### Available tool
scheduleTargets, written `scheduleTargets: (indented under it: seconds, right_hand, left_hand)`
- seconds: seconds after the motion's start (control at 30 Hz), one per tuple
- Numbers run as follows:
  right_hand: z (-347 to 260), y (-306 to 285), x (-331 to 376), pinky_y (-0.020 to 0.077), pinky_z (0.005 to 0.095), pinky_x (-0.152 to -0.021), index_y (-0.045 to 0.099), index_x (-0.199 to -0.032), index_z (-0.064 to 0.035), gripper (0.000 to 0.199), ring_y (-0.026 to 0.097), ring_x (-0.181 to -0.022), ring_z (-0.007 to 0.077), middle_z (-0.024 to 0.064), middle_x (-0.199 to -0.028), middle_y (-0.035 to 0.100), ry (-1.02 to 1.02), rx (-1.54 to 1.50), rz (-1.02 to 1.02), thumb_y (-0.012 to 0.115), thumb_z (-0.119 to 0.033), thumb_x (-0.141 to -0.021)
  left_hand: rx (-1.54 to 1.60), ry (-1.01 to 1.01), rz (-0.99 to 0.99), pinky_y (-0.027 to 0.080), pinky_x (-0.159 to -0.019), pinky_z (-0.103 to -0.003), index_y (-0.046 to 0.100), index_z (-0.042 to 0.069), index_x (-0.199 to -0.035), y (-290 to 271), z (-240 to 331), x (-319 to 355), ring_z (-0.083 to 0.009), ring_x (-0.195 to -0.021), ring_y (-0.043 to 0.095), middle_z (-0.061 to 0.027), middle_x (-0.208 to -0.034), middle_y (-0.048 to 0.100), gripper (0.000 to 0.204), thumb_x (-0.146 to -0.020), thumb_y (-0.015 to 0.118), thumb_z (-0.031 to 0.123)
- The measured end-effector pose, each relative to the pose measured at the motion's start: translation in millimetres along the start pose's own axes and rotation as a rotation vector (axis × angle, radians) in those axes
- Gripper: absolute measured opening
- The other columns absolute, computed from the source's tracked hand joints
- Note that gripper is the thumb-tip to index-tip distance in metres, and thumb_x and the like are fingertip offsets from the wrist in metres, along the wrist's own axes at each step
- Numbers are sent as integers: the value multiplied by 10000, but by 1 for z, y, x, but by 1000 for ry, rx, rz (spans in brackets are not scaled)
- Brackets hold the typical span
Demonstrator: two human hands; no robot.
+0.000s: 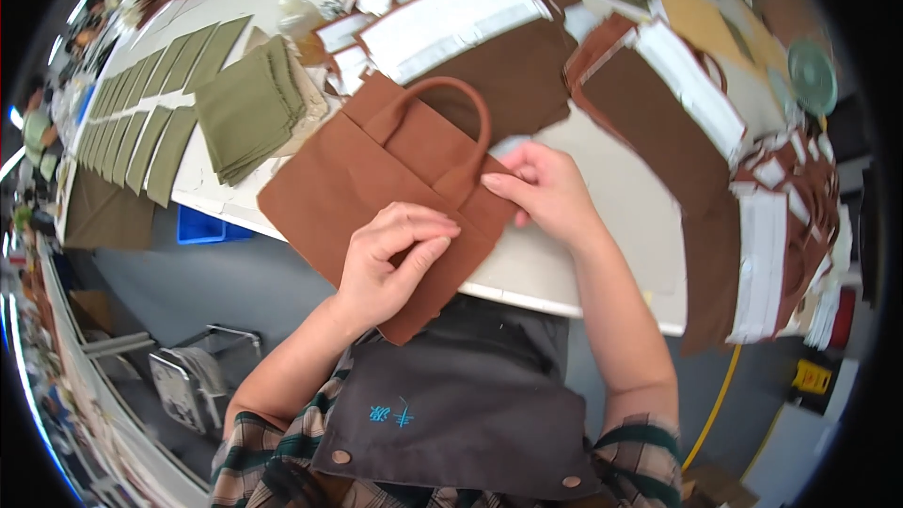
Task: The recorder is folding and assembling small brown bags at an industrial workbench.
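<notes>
A reddish-brown fabric bag panel [334, 193] lies tilted across the near table edge, its lower corner hanging over my lap. A rounded handle [484, 122] of the same colour arches from its far side, its ends running into a band across the panel. My right hand [550, 193] pinches the panel's right edge beside the handle's base, thumb on top. Over the panel's lower middle is my left hand [390, 259], fingers curled and thumb brought close to the fingertips. Whatever may be between those fingertips is too small to make out.
Olive fabric pieces [249, 113] lie stacked at left, beside rows of olive strips [174, 146]. Dark brown panels with white backing [451, 28] spread across the far side and right. A blue bin [212, 226] and a metal-framed chair [202, 372] stand below the table.
</notes>
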State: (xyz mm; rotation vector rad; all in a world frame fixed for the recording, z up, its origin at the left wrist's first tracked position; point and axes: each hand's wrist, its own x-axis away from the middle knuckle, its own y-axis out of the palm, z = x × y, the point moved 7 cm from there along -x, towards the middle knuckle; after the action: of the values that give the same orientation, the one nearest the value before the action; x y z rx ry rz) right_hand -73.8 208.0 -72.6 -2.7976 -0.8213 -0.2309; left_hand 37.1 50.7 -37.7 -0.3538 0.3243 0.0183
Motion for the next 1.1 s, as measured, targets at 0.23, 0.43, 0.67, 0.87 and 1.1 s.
scheduleTargets:
  seconds: [0.23, 0.43, 0.67, 0.87, 1.1]
  right_hand:
    - [-12, -90, 39, 348, 172, -422, 629, -891, -74, 100, 492, -501, 8, -23, -701, 643, -61, -182, 139, 673, -163, -899]
    - [38, -121, 44, 397, 185, -537, 650, -983, -28, 136, 506, -624, 14, -34, -776, 636, 172, 182, 275, 657, -143, -911]
    - [-8, -128, 46, 465, 246, -735, 668, -974, -14, 111, 562, -772, 84, 15, -848, 639, -248, 483, 561, 661, -60, -874]
    - [-104, -1, 41, 491, 264, -710, 661, -817, 5, 106, 613, -779, 129, 53, -844, 666, -479, 132, 18, 726, 63, -757]
    - [-130, 77, 17, 503, 313, -725, 667, -913, -7, 196, 634, -807, 216, 84, -846, 654, -588, 239, -110, 758, -55, -746]
  left_hand:
    - [-122, 75, 28, 430, -869, -344, 656, 38, -850, -39, 14, -6, -217, -926, 611, -62, -942, 672, 21, -866, 644, 44]
    - [-3, -120, -36, 418, -831, -307, 574, 34, -858, -42, -16, -13, -200, -866, 566, -61, -883, 632, 168, -954, 551, 171]
    - [977, -385, 7, 426, -673, -313, 508, 90, -733, -27, -34, -21, -187, -680, 537, -13, -688, 545, 316, -1013, 439, 219]
    - [1901, -65, -314, 343, -582, -286, 387, 141, -658, 5, -7, -19, -139, -542, 413, 18, -580, 414, 452, -1062, 254, 295]
    - [2057, -120, -383, 344, -597, -291, 411, 161, -651, 19, -2, -7, -134, -476, 401, 39, -484, 412, 476, -1045, 303, 405]
